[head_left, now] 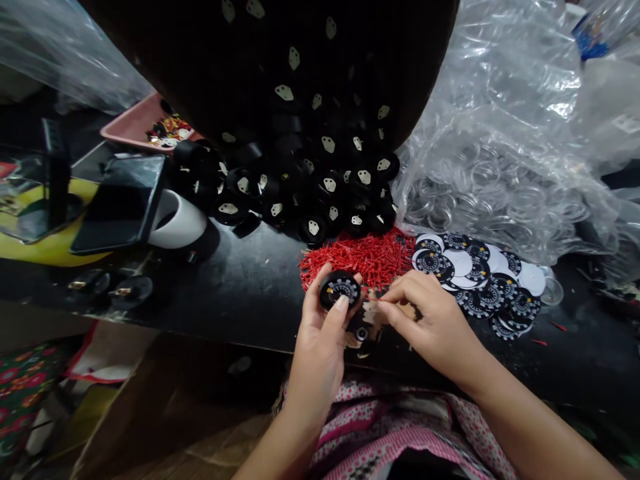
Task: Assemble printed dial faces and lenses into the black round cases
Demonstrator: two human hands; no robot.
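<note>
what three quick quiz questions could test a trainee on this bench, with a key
1. Which hand holds the black round gauge?
2. True or false: in the picture, the printed dial discs lie to the right of the heap of red pointers.
3. What does the right hand pinch?
a) a clear ring
b) a thin red pointer
c) a white cup

Key: 1. The left hand; 2. True; 3. b

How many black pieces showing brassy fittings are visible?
2: the left piece and right piece, side by side at front left of the table. Others may hide in the black heap.
</note>
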